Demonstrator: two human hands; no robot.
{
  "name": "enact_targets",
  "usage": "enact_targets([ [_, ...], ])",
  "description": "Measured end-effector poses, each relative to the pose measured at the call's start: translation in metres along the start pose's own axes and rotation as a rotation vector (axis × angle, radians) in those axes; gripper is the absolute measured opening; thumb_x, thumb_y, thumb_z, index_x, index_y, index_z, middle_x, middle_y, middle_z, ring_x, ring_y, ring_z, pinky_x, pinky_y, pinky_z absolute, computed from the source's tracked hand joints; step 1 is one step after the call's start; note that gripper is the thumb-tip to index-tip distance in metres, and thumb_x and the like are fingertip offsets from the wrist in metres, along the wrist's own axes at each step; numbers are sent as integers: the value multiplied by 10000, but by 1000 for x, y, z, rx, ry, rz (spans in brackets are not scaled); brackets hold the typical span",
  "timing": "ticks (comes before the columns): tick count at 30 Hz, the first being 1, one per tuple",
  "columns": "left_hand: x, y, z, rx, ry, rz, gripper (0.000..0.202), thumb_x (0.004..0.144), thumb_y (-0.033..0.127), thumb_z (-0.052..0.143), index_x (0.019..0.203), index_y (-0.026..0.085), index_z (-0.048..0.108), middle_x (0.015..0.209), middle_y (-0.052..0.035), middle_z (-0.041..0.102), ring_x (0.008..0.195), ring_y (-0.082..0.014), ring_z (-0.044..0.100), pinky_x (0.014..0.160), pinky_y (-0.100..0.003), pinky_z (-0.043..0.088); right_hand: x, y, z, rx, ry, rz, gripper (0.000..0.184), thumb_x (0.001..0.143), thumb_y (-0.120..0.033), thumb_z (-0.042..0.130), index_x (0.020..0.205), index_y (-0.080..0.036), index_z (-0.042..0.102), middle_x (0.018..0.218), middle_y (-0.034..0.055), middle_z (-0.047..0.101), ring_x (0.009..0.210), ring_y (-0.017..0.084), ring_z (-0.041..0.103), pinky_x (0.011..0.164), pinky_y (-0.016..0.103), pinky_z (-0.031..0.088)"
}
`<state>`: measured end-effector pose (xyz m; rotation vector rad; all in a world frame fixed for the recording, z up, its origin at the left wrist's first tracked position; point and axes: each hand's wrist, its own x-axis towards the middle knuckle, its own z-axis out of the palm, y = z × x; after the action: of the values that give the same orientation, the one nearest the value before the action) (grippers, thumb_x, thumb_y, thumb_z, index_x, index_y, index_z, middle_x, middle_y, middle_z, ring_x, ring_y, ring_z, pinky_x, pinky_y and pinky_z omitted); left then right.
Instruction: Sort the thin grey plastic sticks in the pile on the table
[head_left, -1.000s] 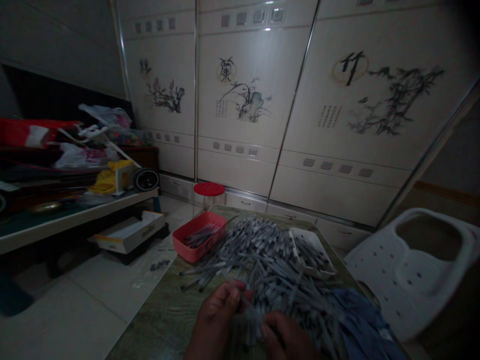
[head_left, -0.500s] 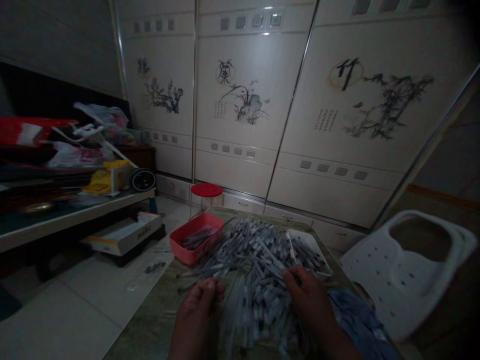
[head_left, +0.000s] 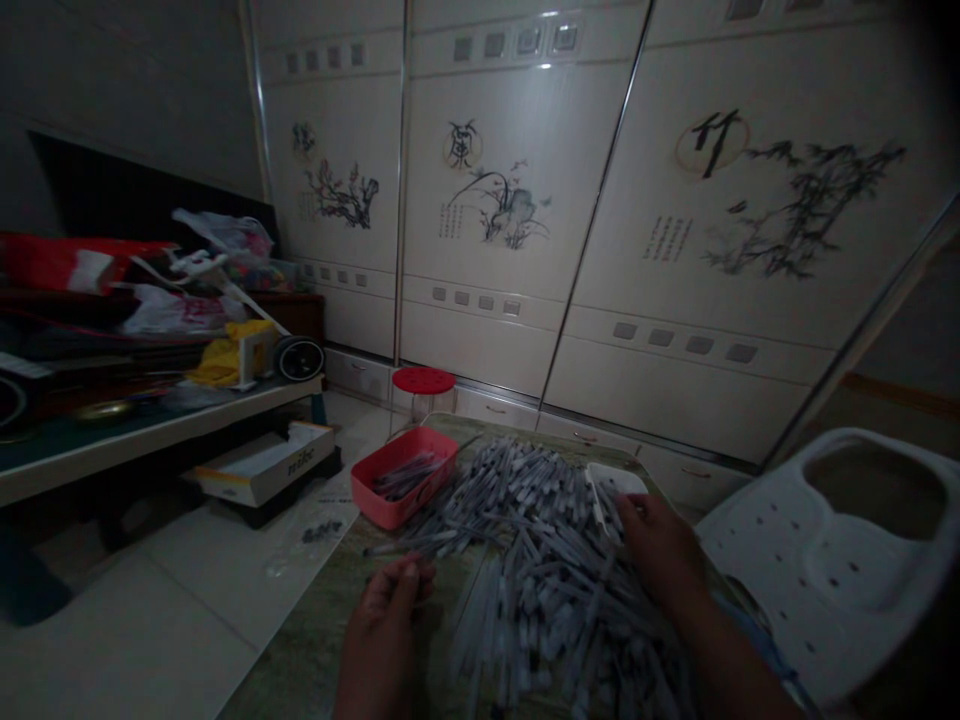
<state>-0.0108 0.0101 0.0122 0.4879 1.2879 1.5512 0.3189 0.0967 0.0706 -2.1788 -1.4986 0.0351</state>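
The left hand (head_left: 382, 630) curls its grip loosely beside the heap of thin grey plastic sticks (head_left: 547, 590), and whether it holds one cannot be told, while the open grip of the right hand (head_left: 660, 545) rests on the heap's far side. The heap covers the middle of the bench (head_left: 300, 640). Farther along sit a white tray (head_left: 615, 479), just past the right hand, and a pink tray (head_left: 397, 505) holding more sticks.

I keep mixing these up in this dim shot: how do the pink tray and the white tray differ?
The pink tray sits fully visible at the left edge of the pile of thin grey sticks, while the white tray is mostly covered at the pile's far right. The pink tray shows a small bunch of sticks inside; the white tray's contents are hidden. The right hand is beside the white tray, not the pink tray. Both sit on the same table.
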Motion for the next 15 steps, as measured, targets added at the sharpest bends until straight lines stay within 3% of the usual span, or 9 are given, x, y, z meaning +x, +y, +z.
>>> enact_targets([
  [4, 4, -3, -3, -41, 23, 6, 471, 741, 502, 838, 1095, 218, 711, 1040, -68, 780, 982, -239, 673, 797, -323, 511, -14, -35, 23, -57, -123, -208, 319, 1057, -371, 452, 1107, -256, 746, 1107, 58, 785, 1031, 216, 728, 814, 299, 493],
  [8, 6, -3, -4, -58, 50, 22, 425, 765, 451, 836, 1095, 218, 705, 1088, -77, 782, 995, -237, 695, 815, -322, 515, -26, -72, 49, -183, -266, -364, 196, 1043, -341, 604, 1130, -229, 739, 1142, 57, 760, 1031, 225, 725, 898, 386, 563],
  [15, -1, 4, 4, -45, 48, 19, 462, 747, 457, 835, 1113, 210, 698, 994, -65, 774, 892, -223, 684, 762, -314, 507, -28, -100, 70, -349, -357, -452, 294, 1023, -364, 682, 1265, -197, 680, 1286, 86, 704, 1075, 238, 714, 921, 451, 615],
])
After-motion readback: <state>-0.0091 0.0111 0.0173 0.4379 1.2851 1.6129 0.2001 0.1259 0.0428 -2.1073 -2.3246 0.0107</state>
